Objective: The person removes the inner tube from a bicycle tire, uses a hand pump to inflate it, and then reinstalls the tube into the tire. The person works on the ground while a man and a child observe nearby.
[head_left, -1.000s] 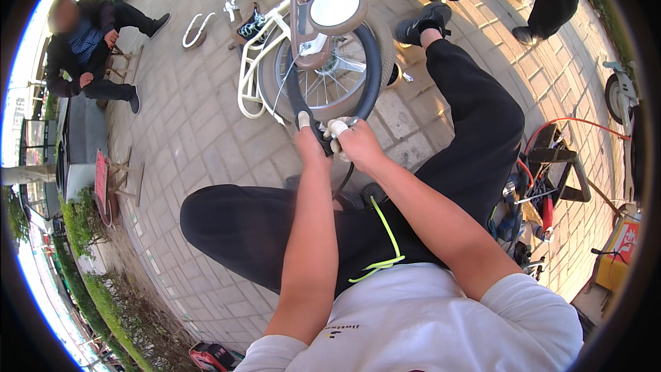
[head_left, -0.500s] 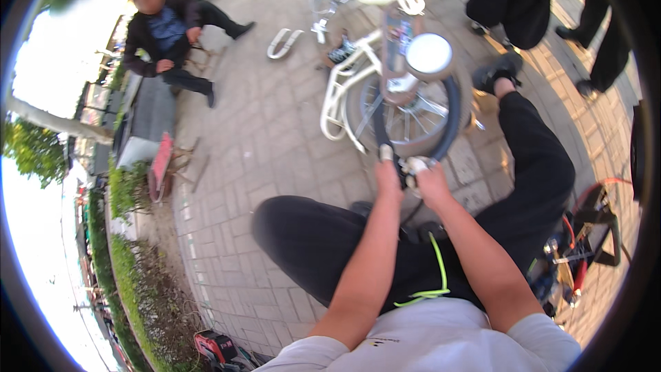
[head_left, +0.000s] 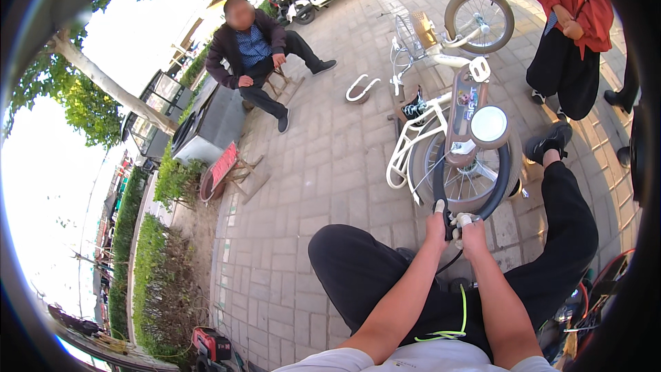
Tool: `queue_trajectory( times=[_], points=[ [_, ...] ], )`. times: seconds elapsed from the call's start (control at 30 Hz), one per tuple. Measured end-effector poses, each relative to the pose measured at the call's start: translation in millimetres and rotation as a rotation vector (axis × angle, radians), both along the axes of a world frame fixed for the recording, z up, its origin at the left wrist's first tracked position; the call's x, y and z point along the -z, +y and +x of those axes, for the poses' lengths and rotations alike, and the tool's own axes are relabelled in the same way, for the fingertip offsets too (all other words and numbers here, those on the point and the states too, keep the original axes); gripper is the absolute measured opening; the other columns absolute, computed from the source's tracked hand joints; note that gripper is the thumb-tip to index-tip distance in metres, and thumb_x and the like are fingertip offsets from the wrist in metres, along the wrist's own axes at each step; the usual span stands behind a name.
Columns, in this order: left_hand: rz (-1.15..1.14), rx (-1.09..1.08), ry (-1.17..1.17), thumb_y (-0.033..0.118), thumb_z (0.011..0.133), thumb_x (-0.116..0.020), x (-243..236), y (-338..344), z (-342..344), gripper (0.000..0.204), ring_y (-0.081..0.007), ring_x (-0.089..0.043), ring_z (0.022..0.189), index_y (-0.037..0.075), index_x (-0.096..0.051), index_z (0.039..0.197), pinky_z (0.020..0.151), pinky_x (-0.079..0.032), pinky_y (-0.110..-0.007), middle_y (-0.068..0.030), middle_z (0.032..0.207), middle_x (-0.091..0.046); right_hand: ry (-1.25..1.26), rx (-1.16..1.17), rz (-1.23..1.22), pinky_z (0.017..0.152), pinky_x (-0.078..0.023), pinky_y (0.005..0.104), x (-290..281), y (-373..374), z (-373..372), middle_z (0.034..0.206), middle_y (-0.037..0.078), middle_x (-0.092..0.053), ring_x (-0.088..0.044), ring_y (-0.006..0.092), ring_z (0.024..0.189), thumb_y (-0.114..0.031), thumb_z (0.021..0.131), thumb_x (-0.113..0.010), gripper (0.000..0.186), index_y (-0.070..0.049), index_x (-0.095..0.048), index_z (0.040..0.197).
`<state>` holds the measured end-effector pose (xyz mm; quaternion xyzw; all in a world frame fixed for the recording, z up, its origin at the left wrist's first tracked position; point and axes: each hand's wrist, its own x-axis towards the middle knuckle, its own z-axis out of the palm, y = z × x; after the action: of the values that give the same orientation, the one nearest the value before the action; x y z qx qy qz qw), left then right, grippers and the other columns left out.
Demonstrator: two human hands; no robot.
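Observation:
My left hand (head_left: 436, 223), with white coverings on its fingers, is closed on the black inner tube (head_left: 494, 196) at its lower bend. Right beside it, my right hand (head_left: 472, 233), also with white-covered fingers, is closed around a fitting where a black hose (head_left: 454, 258) meets the tube; the fitting itself is mostly hidden. The tube rises around a spoked wheel (head_left: 427, 178) lying on the paving under a cream bicycle frame (head_left: 403, 155), a brown board (head_left: 460, 96) and a round white part (head_left: 489, 125).
Another bicycle wheel (head_left: 480, 19) and a loose cream U-shaped part (head_left: 361, 88) lie beyond. A seated person (head_left: 255, 52) is at upper left, standing people (head_left: 564, 41) at right. A folding chair (head_left: 227, 172), grey box (head_left: 213, 131) and tools (head_left: 571, 317) surround my legs.
My view has swung, so the scene and both hands appear farther right and lower, with parked scooters now showing. Both hands keep their grip at the tube.

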<state>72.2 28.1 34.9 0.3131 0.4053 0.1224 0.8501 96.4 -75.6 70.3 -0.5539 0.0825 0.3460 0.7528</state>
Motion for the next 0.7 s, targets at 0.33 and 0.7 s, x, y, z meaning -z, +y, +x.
queue_trajectory(
  times=[0.33,0.7],
  points=[
    [-0.407,0.387,-0.163,0.049,0.086,-0.058,11,9,1,0.038,-0.0184,-0.057,0.054,0.015,-0.058,0.071,0.051,-0.049,-0.033,-0.0008,0.063,-0.058,-0.094,-0.053,-0.078,0.035,-0.03,0.0284,4,2,11,0.053,0.003,-0.051,-0.044,0.0126,0.038,-0.015,0.085,-0.055,0.019,-0.003,-0.06,0.072],
    [-0.534,0.344,-0.305,0.048,0.087,-0.057,15,3,3,0.037,-0.0172,-0.061,0.062,0.013,-0.062,0.075,0.057,-0.051,-0.031,-0.0016,0.069,-0.063,-0.204,-0.169,-0.107,0.042,-0.036,0.0271,-12,-3,16,0.057,0.002,-0.054,-0.049,0.0106,0.047,-0.013,0.086,-0.052,0.018,-0.003,-0.062,0.073]
  ],
)
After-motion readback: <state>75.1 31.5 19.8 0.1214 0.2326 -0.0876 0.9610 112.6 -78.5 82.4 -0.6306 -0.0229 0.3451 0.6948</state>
